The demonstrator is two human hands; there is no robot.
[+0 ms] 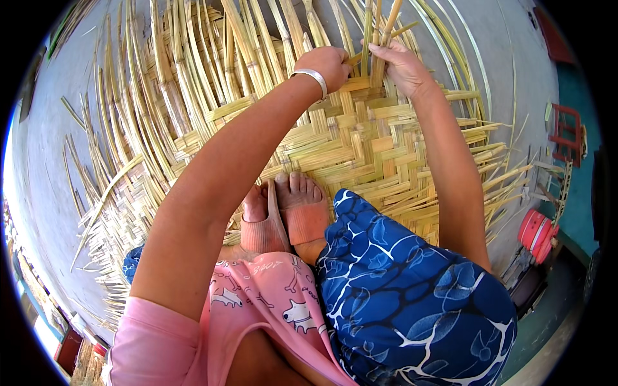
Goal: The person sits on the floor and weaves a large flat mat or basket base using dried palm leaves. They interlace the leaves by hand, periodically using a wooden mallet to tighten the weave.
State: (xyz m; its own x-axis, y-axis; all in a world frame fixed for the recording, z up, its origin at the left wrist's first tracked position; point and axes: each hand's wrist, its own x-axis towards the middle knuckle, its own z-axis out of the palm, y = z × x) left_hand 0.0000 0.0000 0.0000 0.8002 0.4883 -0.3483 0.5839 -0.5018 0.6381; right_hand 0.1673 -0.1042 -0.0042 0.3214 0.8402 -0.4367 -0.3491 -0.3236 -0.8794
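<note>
A wide woven mat of flat yellow bamboo strips (360, 148) lies on the grey floor, its loose ends fanning out at the far side. My left hand (331, 64), with a silver bangle on the wrist, is closed on a strip at the weave's far edge. My right hand (400, 63) grips a few upright bamboo strips (381, 29) beside it. The two hands almost touch. My feet in pink slippers (286, 215) rest on the woven part.
Loose unwoven strips (96, 193) spread to the left over the grey concrete floor (45, 141). A red round container (535, 230) and a red frame (566, 132) stand at the right. My blue patterned cloth (399, 289) covers my knee.
</note>
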